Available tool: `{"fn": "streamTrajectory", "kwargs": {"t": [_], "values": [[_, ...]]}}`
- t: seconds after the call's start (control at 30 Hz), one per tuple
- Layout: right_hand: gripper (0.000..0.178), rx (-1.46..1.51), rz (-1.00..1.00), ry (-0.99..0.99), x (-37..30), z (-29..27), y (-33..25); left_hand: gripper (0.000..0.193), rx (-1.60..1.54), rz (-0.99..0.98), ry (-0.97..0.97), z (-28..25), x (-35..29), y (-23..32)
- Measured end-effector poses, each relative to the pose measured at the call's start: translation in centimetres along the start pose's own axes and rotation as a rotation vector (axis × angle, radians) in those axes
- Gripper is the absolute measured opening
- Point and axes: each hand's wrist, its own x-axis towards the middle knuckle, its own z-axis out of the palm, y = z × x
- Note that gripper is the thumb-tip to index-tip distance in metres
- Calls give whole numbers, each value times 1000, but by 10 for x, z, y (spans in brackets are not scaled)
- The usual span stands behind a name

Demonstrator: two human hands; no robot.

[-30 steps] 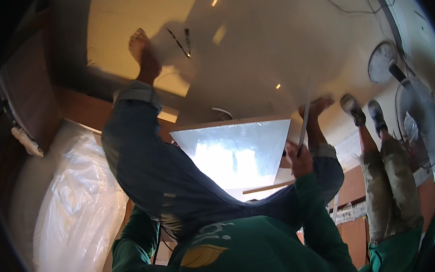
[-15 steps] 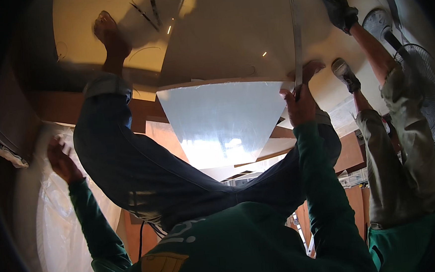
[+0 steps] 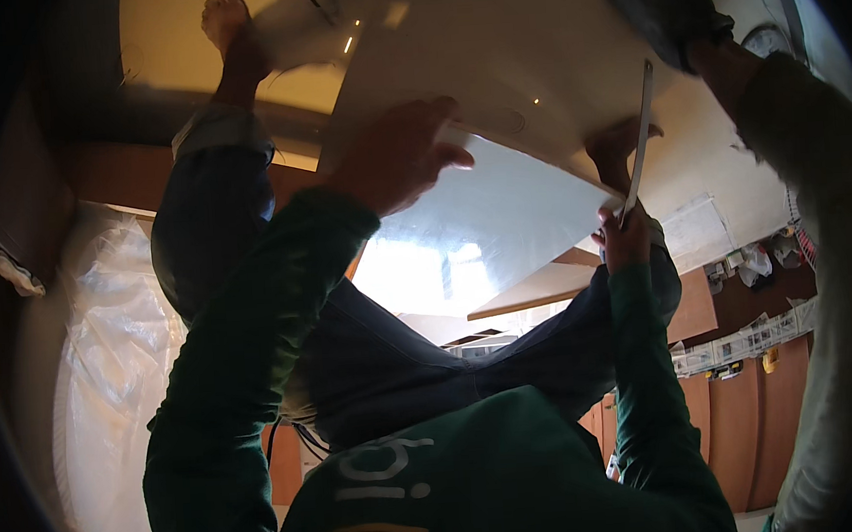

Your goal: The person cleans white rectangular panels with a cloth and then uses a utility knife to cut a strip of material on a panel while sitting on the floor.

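A pale, glossy panel (image 3: 500, 208) stands tilted between my knees, light glaring off its lower part. My left hand (image 3: 400, 160) is at the panel's upper left edge, thumb and fingers apart. Whether it touches the panel I cannot tell; it hides that corner. At the panel's right corner my right hand (image 3: 625, 239) is closed round the lower end of a thin metal ruler (image 3: 641, 146). The ruler points up, away from me. How firmly this hand also bears on the panel is hidden.
Another person's leg and shoe (image 3: 669, 12) are close on the right. My bare feet rest on a brownish board (image 3: 490, 28); slim dark tools (image 3: 317, 1) lie at its far left. Clear plastic sheeting (image 3: 120, 363) hangs at left. Tools line a shelf (image 3: 753, 344) at right.
My left hand has come from the far left to the panel's edge. The panel has turned, its right corner nearer to me. My right hand shifted right with the ruler. The other person's leg came closer.
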Motion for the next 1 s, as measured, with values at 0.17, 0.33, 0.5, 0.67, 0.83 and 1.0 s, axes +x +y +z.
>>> {"fn": "streamTrajectory", "kwargs": {"t": [0.17, 0.33, 0.5, 0.67, 0.83, 1.0], "values": [[41, -727, -233, 40, -26, -39, 2, 40, 55, 55, -63, 5, 2, 8], [50, -712, -398, 60, 3, -74, -43, 48, 132, -58, -132, -13, 3, 19], [48, -488, -467, -97, 14, -33, -70, 56, 155, -70, -169, -12, -5, 9], [42, -288, -569, -366, 3, -7, -48, 57, 216, 12, -148, 12, -13, -6], [40, -329, -660, -128, -23, 9, -11, 51, 313, 77, -134, 21, -17, -14], [54, -253, -880, 325, -56, 9, 3, 65, 742, 226, 197, 72, -42, 18]]}}
